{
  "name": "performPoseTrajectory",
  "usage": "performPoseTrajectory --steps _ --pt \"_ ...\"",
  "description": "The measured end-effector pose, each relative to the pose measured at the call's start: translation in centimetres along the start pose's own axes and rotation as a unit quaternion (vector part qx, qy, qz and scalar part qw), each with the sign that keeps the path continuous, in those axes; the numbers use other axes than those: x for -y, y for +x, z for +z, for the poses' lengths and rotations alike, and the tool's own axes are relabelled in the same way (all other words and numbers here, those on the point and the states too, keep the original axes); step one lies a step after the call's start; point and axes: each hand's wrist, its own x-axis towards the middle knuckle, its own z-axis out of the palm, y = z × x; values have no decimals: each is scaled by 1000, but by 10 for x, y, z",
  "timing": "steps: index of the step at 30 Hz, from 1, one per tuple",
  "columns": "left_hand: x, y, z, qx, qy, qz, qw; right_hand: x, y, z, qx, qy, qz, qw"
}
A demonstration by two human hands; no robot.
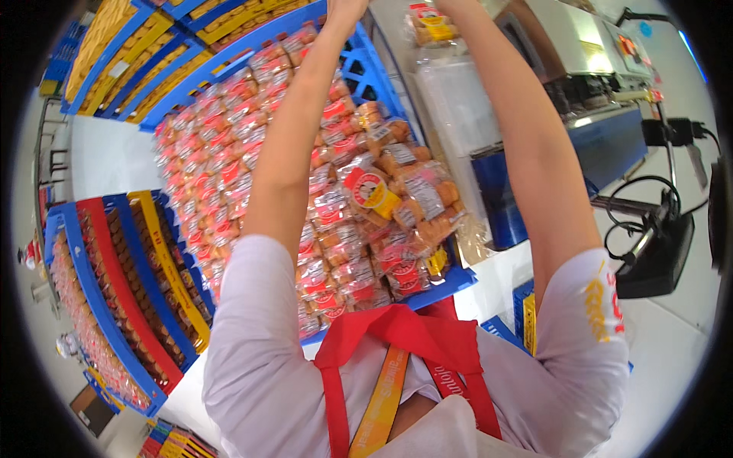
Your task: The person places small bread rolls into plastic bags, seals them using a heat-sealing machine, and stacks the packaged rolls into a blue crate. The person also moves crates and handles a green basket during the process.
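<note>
Both my arms reach up to the top edge of the head view. My left hand shows only in part beyond the far side of a blue plastic crate; its fingers are cut off. My right hand is also mostly cut off, close beside a clear bag of baked goods. Rows of small clear packs of baked goods fill the crate. Larger packs, one with a red and yellow label, lie loosely on top at its right side.
Stacked crates of baked goods stand at the upper left and lower left. Right of the crate is a packaging machine with clear film. A black stand with cables is at the far right.
</note>
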Motion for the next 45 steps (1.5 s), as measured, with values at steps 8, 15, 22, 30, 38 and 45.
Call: performPoseTrajectory --steps 8,15,22,30,38,45 --pt "13 -4 100 120 -240 -18 963 73 -149 -130 -33 5 -115 993" --pt "33 -79 36 210 183 223 934 149 -321 -117 195 77 -8 978" --pt "68 -254 -11 385 309 152 856 174 -397 -45 70 -19 67 995" --pt "59 -235 -4 454 411 216 760 147 -410 -54 93 127 73 985" --pt "58 -244 -9 423 400 284 761 153 -416 -68 134 224 77 962" --pt "68 -234 -10 346 266 188 880 188 -442 -63 23 165 -15 986"
